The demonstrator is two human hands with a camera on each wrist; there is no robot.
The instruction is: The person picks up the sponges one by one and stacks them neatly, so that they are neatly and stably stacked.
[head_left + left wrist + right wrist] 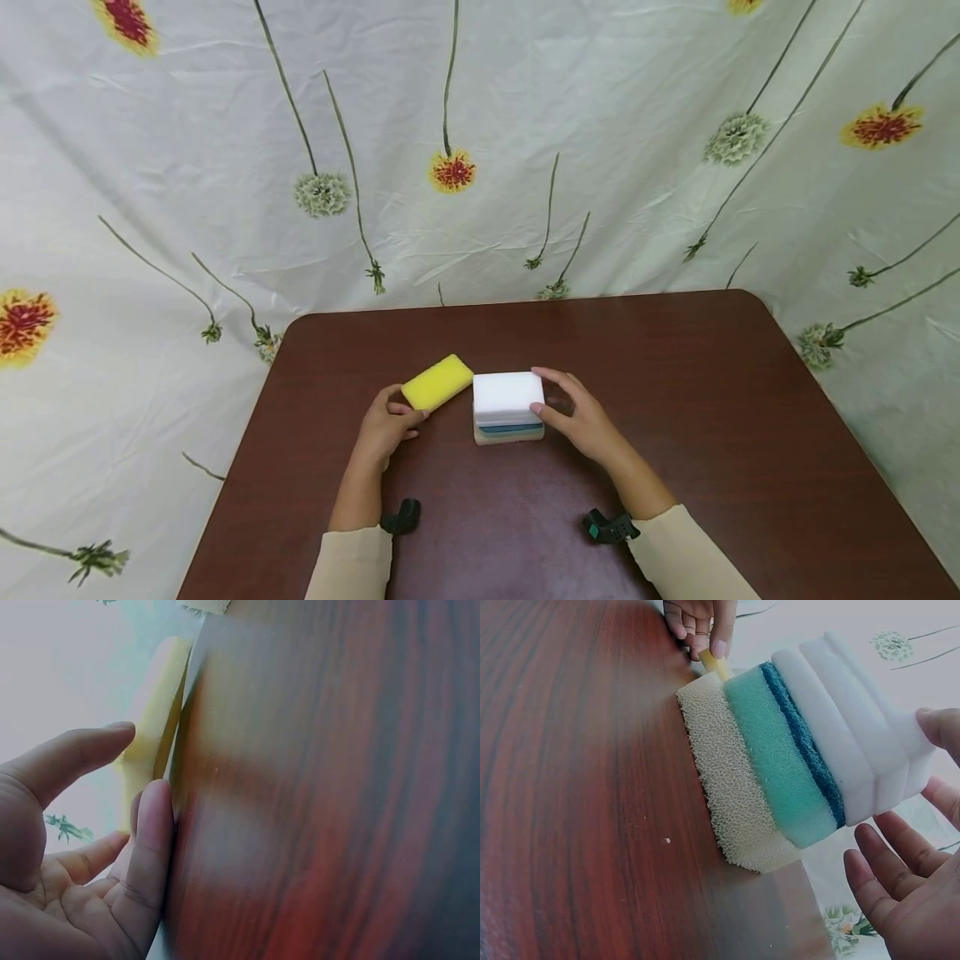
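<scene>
My left hand (384,429) pinches the near left corner of a yellow sponge (438,383), thumb on top. In the left wrist view, the yellow sponge (159,705) is tilted slightly off the tabletop. To its right stands a stack of sponges, topped by a white sponge (507,392). The thumb and index finger of my right hand (588,421) hold this top block at its right end. In the right wrist view, white blocks (840,727) lie over a green sponge (769,750) with a dark blue scouring layer, and a beige sponge (731,780) forms the base.
The brown wooden table (675,400) has rounded far corners. A pale cloth (487,233) with printed flowers hangs behind and beside it. Black straps with small devices sit at both wrists, below the hands.
</scene>
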